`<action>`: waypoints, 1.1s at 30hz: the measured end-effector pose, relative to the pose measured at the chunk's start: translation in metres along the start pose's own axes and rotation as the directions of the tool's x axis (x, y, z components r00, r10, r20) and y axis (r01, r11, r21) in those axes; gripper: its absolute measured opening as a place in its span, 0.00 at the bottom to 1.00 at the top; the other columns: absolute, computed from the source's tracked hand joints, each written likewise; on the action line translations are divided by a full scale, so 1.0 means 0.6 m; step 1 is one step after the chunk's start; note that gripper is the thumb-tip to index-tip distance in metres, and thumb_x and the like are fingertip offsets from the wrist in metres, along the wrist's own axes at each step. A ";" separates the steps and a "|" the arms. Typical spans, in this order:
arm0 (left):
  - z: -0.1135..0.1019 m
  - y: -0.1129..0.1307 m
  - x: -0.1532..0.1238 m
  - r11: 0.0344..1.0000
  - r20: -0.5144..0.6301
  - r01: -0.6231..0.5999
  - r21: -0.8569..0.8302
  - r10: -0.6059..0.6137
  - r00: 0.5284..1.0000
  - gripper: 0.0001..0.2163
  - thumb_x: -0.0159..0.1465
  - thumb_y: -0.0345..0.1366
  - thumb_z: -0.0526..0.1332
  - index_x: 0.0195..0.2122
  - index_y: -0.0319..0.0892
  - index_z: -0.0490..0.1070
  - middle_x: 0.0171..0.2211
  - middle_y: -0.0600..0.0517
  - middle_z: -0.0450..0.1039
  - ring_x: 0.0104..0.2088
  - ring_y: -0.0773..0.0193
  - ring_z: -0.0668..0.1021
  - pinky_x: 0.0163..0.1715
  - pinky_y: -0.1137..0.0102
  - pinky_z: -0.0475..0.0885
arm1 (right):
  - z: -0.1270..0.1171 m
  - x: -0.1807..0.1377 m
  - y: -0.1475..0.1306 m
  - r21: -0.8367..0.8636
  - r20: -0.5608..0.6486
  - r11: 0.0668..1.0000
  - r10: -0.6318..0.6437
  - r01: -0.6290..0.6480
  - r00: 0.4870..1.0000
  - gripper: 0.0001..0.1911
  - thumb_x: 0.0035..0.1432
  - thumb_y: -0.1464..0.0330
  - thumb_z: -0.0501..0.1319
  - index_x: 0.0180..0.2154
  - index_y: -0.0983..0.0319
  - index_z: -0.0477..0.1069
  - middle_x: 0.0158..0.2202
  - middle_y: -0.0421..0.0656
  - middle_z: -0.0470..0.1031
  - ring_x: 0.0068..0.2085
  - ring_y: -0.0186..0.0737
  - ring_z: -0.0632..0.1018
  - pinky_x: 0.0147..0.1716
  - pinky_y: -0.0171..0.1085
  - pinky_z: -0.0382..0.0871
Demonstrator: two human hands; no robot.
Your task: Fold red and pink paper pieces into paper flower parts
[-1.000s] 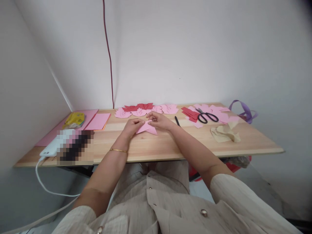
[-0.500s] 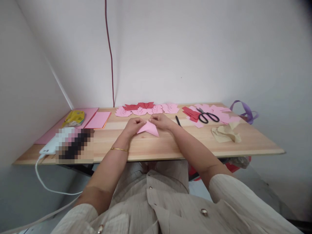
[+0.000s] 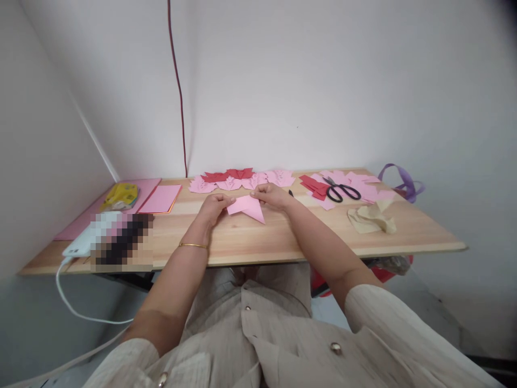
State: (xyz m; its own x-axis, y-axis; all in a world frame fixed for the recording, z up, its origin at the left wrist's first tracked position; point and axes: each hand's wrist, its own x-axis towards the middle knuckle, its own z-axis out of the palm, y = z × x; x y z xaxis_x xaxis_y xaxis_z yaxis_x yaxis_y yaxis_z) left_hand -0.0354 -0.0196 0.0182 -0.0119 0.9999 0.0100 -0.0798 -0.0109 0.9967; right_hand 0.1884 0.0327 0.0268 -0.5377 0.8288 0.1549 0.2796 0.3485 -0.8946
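A folded pink paper piece [image 3: 247,207] lies on the wooden table [image 3: 283,237] in front of me, held between both hands. My left hand [image 3: 213,206] pinches its left edge with fingers closed. My right hand [image 3: 273,196] grips its upper right corner, fingers curled. A gold bangle sits on my left wrist. Behind the hands a row of finished folded pink and red paper shapes [image 3: 238,180] lines the back of the table.
Black scissors [image 3: 340,189] rest on loose pink and red paper at the back right. A cream cloth [image 3: 372,218] and purple ribbon [image 3: 402,182] are on the right. Pink sheets [image 3: 161,199], a yellow packet [image 3: 121,195] and a blurred device lie on the left.
The pink piece has been opened wider and shifted slightly right between my hands. My right hand moved up and right along its edge.
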 end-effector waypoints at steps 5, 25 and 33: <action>-0.002 -0.001 0.002 0.998 -0.075 -0.001 0.066 0.006 0.997 0.17 0.40 0.39 0.74 0.16 0.38 0.65 0.14 0.57 0.62 0.17 0.72 0.65 0.20 0.74 0.59 | 0.004 0.000 -0.002 0.115 -0.059 0.993 0.033 -0.026 0.998 0.19 0.47 0.55 0.65 0.21 0.63 0.66 0.17 0.35 0.61 0.21 0.28 0.60 0.23 0.32 0.50; 0.021 -0.007 -0.001 0.969 -0.056 -0.043 -0.244 0.030 0.998 0.15 0.42 0.37 0.73 0.27 0.35 0.72 0.26 0.51 0.72 0.28 0.65 0.74 0.29 0.69 0.73 | 0.021 0.002 -0.008 0.204 -0.106 0.979 -0.009 0.030 0.994 0.20 0.51 0.51 0.60 0.26 0.62 0.68 0.20 0.36 0.63 0.23 0.30 0.63 0.25 0.32 0.55; 0.028 0.003 -0.008 0.932 0.057 0.009 -0.362 0.012 0.998 0.17 0.49 0.44 0.69 0.35 0.39 0.72 0.31 0.50 0.74 0.32 0.62 0.76 0.36 0.63 0.74 | 0.032 0.011 0.002 0.357 -0.218 0.934 0.073 0.010 0.973 0.18 0.46 0.54 0.64 0.25 0.62 0.66 0.19 0.35 0.63 0.22 0.29 0.63 0.24 0.31 0.56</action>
State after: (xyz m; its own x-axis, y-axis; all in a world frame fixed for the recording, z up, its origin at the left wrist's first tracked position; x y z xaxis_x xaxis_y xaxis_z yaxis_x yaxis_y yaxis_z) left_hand -0.0184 -0.0241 0.0213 0.0437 0.9987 0.0263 -0.4349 -0.0047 0.9005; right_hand 0.1698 0.0300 0.0186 -0.3297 0.9274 0.1765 -0.0278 0.1773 -0.9838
